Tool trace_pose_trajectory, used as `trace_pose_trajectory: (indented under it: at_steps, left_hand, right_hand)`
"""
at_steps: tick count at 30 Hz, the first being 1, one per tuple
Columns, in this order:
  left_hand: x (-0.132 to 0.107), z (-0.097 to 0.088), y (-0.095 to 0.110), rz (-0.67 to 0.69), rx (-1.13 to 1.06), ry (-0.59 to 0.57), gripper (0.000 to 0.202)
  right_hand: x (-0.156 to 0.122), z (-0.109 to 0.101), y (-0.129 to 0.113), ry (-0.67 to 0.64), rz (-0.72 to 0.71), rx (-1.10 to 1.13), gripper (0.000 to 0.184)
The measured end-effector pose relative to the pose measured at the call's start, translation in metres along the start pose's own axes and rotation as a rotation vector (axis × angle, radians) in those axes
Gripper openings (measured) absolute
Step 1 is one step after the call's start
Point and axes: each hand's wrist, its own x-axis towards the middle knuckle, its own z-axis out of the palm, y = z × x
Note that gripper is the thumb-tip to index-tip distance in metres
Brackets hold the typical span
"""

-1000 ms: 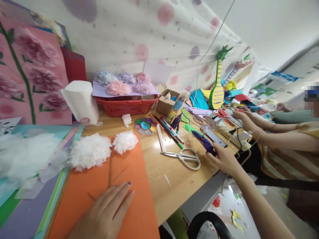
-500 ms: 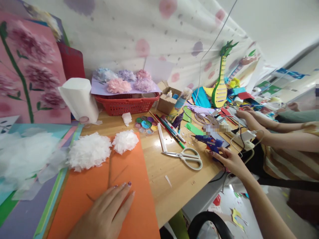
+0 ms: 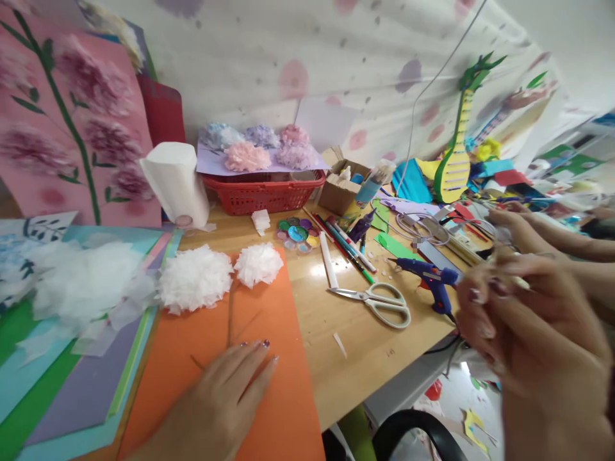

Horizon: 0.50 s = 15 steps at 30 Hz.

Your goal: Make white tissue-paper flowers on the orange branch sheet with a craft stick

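My left hand (image 3: 225, 390) lies flat on an orange sheet (image 3: 283, 378), fingers stretched out beside thin brown stem lines. Two white ruffled paper flowers, a larger one (image 3: 195, 280) and a smaller one (image 3: 259, 264), sit along the sheet's top edge. Close to the camera on the right, my right hand (image 3: 538, 320) is raised with its fingers curled in and pressed together. Anything between them is hidden. Just left of it, a blue hot glue gun (image 3: 435, 280) rests on the table, out of my grasp.
Open scissors (image 3: 375, 301) lie mid-table, near a white strip (image 3: 329, 259), pens (image 3: 348, 246) and a paint palette (image 3: 298, 234). Behind stands a red basket (image 3: 269, 194) topped with paper flowers. A pile of white tissue (image 3: 91, 275) sits at left. Another person's arms (image 3: 552, 237) reach in from the right.
My right hand has left the glue gun and come up toward the camera, fingers curling in. The view has shifted slightly leftward. My left hand stays on the orange sheet.
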Motion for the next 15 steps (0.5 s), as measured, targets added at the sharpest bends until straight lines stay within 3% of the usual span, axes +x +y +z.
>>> trace_pose_trajectory:
  at_steps: [1, 3, 5, 8, 10, 13, 15]
  left_hand:
    - [0.001, -0.001, 0.000, -0.012, -0.009, 0.014, 0.044]
    - [0.004, -0.003, -0.001, -0.010, -0.019, -0.007, 0.044]
    - [0.006, -0.007, -0.002, 0.020, -0.019, -0.059, 0.042]
    - [0.007, -0.009, -0.003, 0.018, -0.023, -0.067, 0.041]
    - [0.006, -0.008, -0.002, -0.004, -0.031, -0.066, 0.042]
    - [0.004, -0.005, 0.000, 0.002, -0.043, -0.108, 0.044]
    - [0.004, -0.004, 0.001, 0.002, -0.052, -0.106, 0.044]
  right_hand:
    - [0.004, 0.018, -0.013, -0.029, 0.066, 0.189, 0.035]
    - [0.017, 0.051, -0.031, -0.255, 0.191, 0.436, 0.082]
    - [0.033, 0.077, -0.039, -0.432, 0.210, 0.577, 0.095]
    - [0.052, 0.112, -0.041, -0.512, 0.087, 0.787, 0.073]
    - [0.059, 0.133, -0.039, -0.549, 0.057, 0.781, 0.057]
    - [0.061, 0.160, -0.031, -0.420, -0.034, 0.680, 0.034]
    - [0.060, 0.171, -0.024, -0.404, -0.091, 0.554, 0.019]
